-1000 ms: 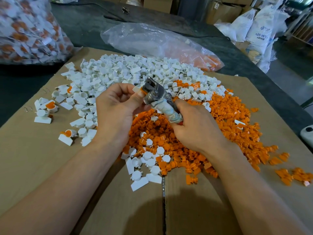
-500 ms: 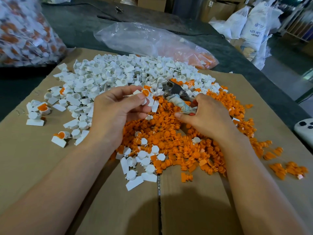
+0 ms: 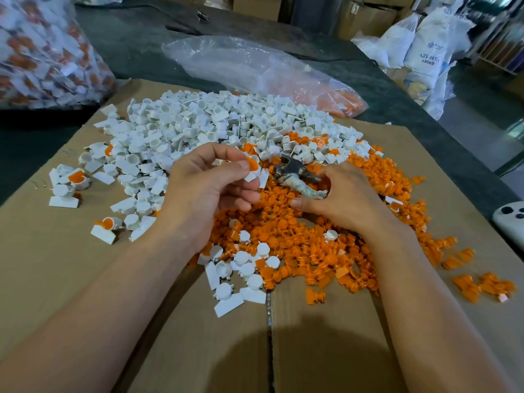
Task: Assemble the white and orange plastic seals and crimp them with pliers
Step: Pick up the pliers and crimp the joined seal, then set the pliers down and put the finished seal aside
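Nearest, the left hand (image 3: 211, 191) pinches an assembled seal (image 3: 253, 167), white body with orange insert, between thumb and fingers above the cardboard (image 3: 56, 279). Just beside it the right hand (image 3: 343, 199) curls around the pliers (image 3: 296, 177), resting on the orange pile (image 3: 312, 251). Beyond lie the white parts (image 3: 212, 123). Loosely pinched, that seal could drop among identical pieces

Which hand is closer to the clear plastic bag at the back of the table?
Left. The left hand sits almost straight in front of the clear bag, across the white pile. The right hand is lower in the view, on the orange pile, holding the pliers.
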Demonstrator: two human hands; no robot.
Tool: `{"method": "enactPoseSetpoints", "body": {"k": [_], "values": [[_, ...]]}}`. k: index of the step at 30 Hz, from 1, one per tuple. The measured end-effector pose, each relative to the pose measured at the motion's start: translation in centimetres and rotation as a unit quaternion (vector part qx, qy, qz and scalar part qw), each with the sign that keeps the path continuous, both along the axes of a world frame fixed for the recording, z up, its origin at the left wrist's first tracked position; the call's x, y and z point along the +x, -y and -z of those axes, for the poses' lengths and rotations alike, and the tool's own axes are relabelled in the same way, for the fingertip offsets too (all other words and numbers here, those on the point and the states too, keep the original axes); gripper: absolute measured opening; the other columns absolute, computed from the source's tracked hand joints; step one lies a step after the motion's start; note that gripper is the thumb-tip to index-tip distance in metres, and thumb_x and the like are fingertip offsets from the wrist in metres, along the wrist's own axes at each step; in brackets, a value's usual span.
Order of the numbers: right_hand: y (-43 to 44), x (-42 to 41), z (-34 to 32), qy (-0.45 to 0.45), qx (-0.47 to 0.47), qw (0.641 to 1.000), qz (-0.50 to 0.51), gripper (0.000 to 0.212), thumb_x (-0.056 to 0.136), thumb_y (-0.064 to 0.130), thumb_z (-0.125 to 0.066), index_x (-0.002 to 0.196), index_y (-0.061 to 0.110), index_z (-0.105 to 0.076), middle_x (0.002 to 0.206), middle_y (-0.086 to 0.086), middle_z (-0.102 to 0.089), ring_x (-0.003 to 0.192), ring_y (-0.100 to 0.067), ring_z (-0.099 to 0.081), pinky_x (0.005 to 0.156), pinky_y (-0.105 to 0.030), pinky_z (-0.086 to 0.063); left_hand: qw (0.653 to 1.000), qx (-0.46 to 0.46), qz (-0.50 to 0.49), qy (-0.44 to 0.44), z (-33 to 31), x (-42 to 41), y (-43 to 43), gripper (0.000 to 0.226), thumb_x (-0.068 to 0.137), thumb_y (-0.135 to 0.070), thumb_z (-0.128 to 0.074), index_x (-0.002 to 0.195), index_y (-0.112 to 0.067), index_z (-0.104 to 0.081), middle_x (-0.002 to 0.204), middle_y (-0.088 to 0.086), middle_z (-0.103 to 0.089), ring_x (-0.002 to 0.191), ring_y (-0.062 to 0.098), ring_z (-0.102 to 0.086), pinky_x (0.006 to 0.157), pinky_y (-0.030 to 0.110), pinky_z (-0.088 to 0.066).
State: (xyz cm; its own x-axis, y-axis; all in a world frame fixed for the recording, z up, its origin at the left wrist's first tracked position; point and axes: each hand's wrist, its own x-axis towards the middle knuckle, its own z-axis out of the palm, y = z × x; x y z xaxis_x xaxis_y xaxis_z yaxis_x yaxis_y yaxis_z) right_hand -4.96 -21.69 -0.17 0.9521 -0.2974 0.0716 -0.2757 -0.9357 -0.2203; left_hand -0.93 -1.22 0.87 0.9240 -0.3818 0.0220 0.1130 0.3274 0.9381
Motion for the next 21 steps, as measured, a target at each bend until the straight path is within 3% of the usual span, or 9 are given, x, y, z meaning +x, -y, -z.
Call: {"method": "enactPoseSetpoints", "body": {"k": [3, 6, 8, 10, 13, 15, 21], "values": [[-0.3, -0.1, -0.6, 0.044, 0.048, 0.998, 0.005, 0.073, 0.063, 0.066, -0.061, 0.118, 0.019, -0.055, 0.119, -0.001, -0.043, 0.116, -0.017, -0.036, 0.082, -0.022, -0.026, 0.999, -0.007, 0.020, -0.029, -0.1, 0.0, 0.0, 0.016, 0.083, 0.002, -0.056, 0.073, -0.010, -0.061, 0.052, 0.007, -0.063, 0.040, 0.014, -0.059, 0.037, 0.016, -0.044], [-1.8, -0.7, -1.8, 0.164, 0.183, 0.968, -0.042, 0.056, 0.059, 0.062, -0.056, 0.103, 0.028, -0.061, 0.100, 0.011, -0.053, 0.092, -0.002, -0.052, 0.073, -0.007, -0.035, 0.996, -0.019, 0.047, -0.076, -0.2, 0.1, 0.0, 0.011, 0.082, -0.001, -0.055, 0.075, -0.008, -0.059, 0.051, 0.005, -0.062, 0.039, 0.011, -0.057, 0.035, 0.014, -0.043], [-3.3, -1.1, -2.3, 0.192, 0.290, 0.931, -0.113, 0.033, 0.065, 0.048, -0.064, 0.096, 0.037, -0.059, 0.092, 0.014, -0.060, 0.081, 0.003, -0.058, 0.074, -0.008, -0.044, 0.993, -0.027, 0.063, -0.097, -0.2, 0.1, 0.1, 0.004, 0.075, -0.004, -0.057, 0.077, -0.008, -0.058, 0.049, 0.003, -0.061, 0.038, 0.009, -0.056, 0.034, 0.013, -0.041], [-4.6, -1.3, -2.1, 0.195, 0.340, 0.903, -0.177, 0.032, 0.073, 0.027, -0.071, 0.098, 0.040, -0.057, 0.093, 0.015, -0.063, 0.083, 0.002, -0.062, 0.080, -0.016, -0.049, 0.991, -0.031, 0.076, -0.109, -0.3, 0.1, 0.1, 0.012, 0.066, -0.011, -0.059, 0.077, -0.009, -0.059, 0.048, 0.002, -0.060, 0.037, 0.008, -0.055, 0.033, 0.012, -0.040], [-5.6, -1.2, -1.6, 0.212, 0.348, 0.887, -0.217, 0.035, 0.079, 0.008, -0.068, 0.103, 0.032, -0.058, 0.093, 0.013, -0.063, 0.088, 0.002, -0.062, 0.082, -0.016, -0.049, 0.988, -0.031, 0.085, -0.122, -0.3, 0.0, 0.2, 0.011, 0.065, -0.012, -0.058, 0.075, -0.010, -0.059, 0.048, 0.001, -0.060, 0.036, 0.007, -0.055, 0.032, 0.012, -0.041], [-5.8, -1.2, -1.5, 0.230, 0.352, 0.881, -0.217, 0.036, 0.079, 0.005, -0.068, 0.100, 0.033, -0.057, 0.089, 0.015, -0.063, 0.085, 0.004, -0.062, 0.080, -0.013, -0.048, 0.987, -0.033, 0.085, -0.130, -0.4, 0.1, 0.3, 0.003, 0.072, -0.009, -0.057, 0.074, -0.010, -0.059, 0.047, 0.001, -0.060, 0.036, 0.006, -0.056, 0.032, 0.012, -0.041], [-5.8, -1.3, -1.4, 0.237, 0.348, 0.882, -0.212, 0.035, 0.078, 0.008, -0.068, 0.095, 0.036, -0.057, 0.087, 0.017, -0.062, 0.083, 0.002, -0.062, 0.077, -0.014, -0.050, 0.986, -0.035, 0.087, -0.137, -0.2, 0.2, 0.4, 0.007, 0.082, -0.008, -0.053, 0.076, -0.009, -0.058, 0.047, 0.002, -0.059, 0.035, 0.007, -0.055, 0.032, 0.012, -0.042]]}}
